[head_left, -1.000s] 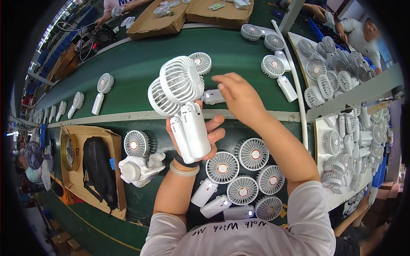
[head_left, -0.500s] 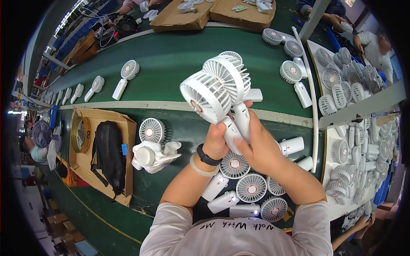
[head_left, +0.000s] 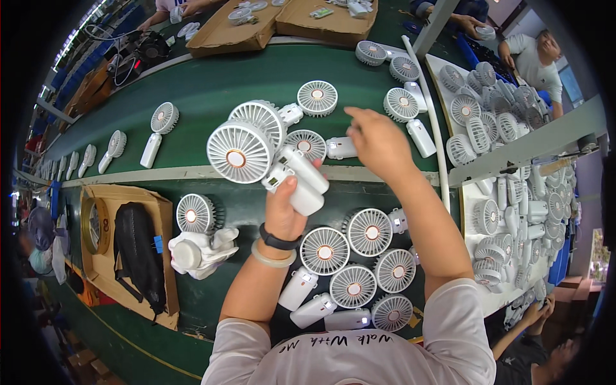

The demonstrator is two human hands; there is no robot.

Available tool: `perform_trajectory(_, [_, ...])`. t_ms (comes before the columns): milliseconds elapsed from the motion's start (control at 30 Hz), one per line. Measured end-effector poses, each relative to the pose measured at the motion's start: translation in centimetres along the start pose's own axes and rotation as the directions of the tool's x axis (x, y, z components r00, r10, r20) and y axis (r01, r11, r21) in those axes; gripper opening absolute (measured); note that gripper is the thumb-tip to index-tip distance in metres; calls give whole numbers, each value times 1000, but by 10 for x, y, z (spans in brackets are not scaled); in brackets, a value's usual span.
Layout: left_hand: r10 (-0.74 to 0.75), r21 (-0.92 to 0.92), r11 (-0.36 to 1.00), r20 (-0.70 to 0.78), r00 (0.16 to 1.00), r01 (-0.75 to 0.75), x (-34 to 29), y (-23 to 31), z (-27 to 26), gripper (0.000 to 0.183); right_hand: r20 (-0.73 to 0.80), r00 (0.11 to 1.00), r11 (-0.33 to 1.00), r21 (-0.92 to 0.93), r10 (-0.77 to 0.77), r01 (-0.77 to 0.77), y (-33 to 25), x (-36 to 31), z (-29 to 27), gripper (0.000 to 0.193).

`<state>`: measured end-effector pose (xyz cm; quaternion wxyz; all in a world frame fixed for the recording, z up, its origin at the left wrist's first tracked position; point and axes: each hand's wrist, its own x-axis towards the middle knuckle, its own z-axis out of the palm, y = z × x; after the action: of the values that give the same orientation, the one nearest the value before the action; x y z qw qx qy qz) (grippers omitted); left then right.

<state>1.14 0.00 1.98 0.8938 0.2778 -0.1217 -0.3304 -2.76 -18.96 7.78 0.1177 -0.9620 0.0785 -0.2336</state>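
Clasping two white fans (head_left: 240,158) in the left hand (head_left: 287,208), wrapped round both handles (head_left: 303,192) above the belt's (head_left: 205,83) near edge. Holding the right hand (head_left: 382,144) over the belt with fingers (head_left: 360,118) partly spread, beside a lying fan (head_left: 340,148). Facing more fans (head_left: 325,252) at the tabletop's (head_left: 205,295) near edge, right of a cardboard box (head_left: 168,221).

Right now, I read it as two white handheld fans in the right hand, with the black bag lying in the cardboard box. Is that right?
Not quite: the left hand holds the two white handheld fans, as the head view shows. The black bag does lie in the cardboard box.
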Motion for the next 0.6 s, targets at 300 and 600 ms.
perform_trajectory(300, [37,62,997,64,997,-41,-11,13,14,71,517,851,589,663,86,-462,33,-31,18,50])
perform_trajectory(600, [-45,-96,994,155,987,60,-12,14,16,71,392,887,-748,507,-242,-429,-8,-77,-25,53])
